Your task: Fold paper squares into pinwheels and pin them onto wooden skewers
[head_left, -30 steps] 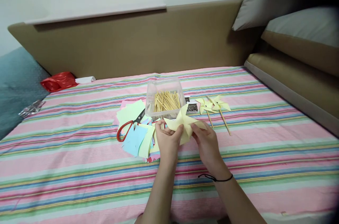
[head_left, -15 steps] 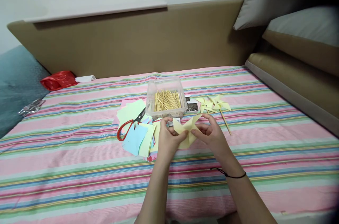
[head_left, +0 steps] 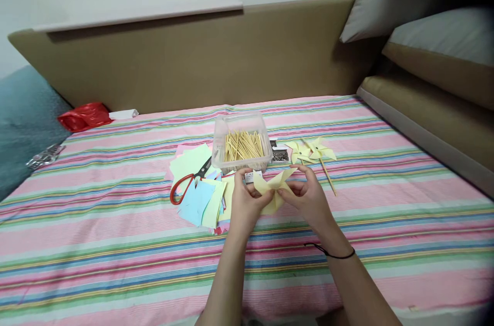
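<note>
A yellow paper pinwheel (head_left: 275,182) without a stick is held up between both hands, its corners folded in toward the middle. My left hand (head_left: 247,203) grips its left side, thumb pressed near the centre. On the other side my right hand (head_left: 309,197) pinches it, thumb also at the centre and index finger by the upper right corner. Whether a pin sits under the thumbs is hidden. Just beyond the hands stands a clear plastic box (head_left: 241,165) of wooden sticks (head_left: 244,146). Two finished yellow pinwheels (head_left: 319,149) lie to the right, one with its stick showing.
Red-handled scissors (head_left: 189,181) rest on a pile of coloured paper (head_left: 198,201) left of the hands. Small dark pins (head_left: 280,155) lie in a container beside the box. A red plastic bag (head_left: 85,116) is at the far left, on the striped cloth (head_left: 116,243).
The hands keep hold of the paper, and the right fingers have shifted only slightly. The pinwheel's upper flaps sit a little differently. Everything else stays in place.
</note>
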### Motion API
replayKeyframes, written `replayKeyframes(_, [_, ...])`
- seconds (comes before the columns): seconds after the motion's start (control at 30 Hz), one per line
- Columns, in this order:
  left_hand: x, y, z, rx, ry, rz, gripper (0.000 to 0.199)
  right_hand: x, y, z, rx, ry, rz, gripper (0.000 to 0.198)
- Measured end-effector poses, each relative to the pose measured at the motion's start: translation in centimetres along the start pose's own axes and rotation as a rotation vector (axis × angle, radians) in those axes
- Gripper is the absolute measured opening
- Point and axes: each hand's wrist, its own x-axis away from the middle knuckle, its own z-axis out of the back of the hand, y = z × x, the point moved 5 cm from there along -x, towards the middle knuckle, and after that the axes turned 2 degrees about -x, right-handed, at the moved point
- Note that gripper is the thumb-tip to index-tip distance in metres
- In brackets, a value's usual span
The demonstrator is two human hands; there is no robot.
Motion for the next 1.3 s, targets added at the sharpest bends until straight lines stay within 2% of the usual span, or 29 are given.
replayKeyframes(0.67, [-0.2,-0.3,-0.1,-0.03,0.037,-0.018,0.06,-0.2,0.5,-0.1,-0.067,-0.033,0.016,0.059])
replayKeyframes(0.87, [-0.3,-0.2,-0.3,0.038,0.009,0.001,0.058,-0.1,-0.1,0.8,-0.025,0.015,0.002,0.06])
replayKeyframes(0.93, [-0.2,-0.2,-0.4,0.053,-0.003,0.018,0.059,-0.2,-0.5,1.8,0.022,0.053,0.022,0.048])
replayKeyframes(1.0, [-0.2,-0.3,-0.7,0.088,-0.032,0.045,0.06,-0.6,-0.9,3.3,0.106,0.124,0.102,0.034])
replayKeyframes(1.13, [0.0,-0.5,-1.8,0.142,-0.123,0.079,0.059,-2.2,-1.0,5.8,0.453,0.236,0.284,0.026])
replayKeyframes(1.3, [0.4,-1.0,-2.6,0.209,-0.225,0.123,0.066,-6.1,-0.8,5.8,0.663,0.198,0.381,0.019])
